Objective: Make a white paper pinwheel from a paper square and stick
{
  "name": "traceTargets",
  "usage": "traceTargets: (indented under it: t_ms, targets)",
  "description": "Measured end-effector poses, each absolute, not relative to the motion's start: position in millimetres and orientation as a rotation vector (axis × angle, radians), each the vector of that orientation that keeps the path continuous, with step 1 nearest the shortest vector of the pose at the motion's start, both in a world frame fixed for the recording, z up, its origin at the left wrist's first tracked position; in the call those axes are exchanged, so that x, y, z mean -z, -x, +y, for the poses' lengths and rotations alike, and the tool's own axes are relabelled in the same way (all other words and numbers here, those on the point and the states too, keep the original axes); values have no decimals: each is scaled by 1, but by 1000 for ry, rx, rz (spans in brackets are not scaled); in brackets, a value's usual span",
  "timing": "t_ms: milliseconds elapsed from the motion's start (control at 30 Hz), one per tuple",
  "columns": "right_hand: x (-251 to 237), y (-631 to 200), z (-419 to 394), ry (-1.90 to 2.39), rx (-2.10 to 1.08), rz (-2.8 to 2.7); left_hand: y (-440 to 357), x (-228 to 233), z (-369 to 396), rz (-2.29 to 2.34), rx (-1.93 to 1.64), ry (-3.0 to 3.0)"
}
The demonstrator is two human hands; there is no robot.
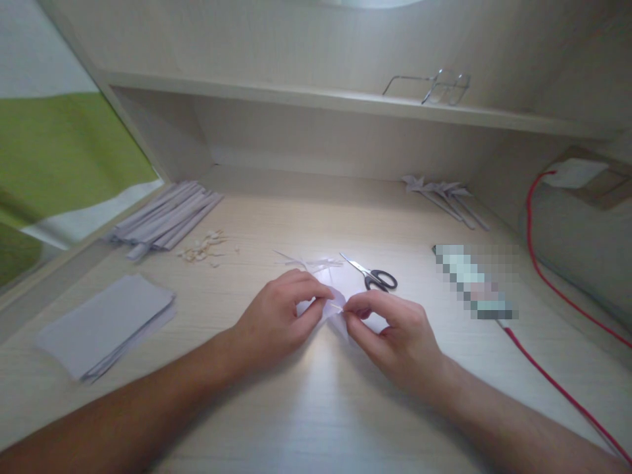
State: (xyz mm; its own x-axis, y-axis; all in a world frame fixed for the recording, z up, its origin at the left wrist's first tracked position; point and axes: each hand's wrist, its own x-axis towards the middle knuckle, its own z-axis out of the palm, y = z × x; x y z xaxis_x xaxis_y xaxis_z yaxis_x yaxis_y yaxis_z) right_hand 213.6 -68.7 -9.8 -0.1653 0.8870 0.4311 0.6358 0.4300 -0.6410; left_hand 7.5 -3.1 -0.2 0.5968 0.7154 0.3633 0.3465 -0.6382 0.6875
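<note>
My left hand pinches a folded piece of white paper between thumb and fingertips, just above the desk. A thin pale stick is pinched between the thumb and forefinger of my right hand. Its tip points left, over the paper; I cannot tell whether it passes through. More white paper lies flat behind my hands, with narrow paper strips on it. Scissors with black handles rest just beyond my right hand, blades slightly apart.
Rolled paper sticks are piled at the left, beside small pale bits and a stack of paper. Paper pinwheels on sticks lie back right. A phone with a red cable is at the right. Glasses sit on the shelf.
</note>
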Motion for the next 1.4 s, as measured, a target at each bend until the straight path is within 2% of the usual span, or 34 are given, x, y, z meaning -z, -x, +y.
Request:
traceTargets:
  t_ms: [1400]
  targets:
    - [9, -214, -67, 1300, -530, -1802, -1, 5, 5, 729, -894, -2425]
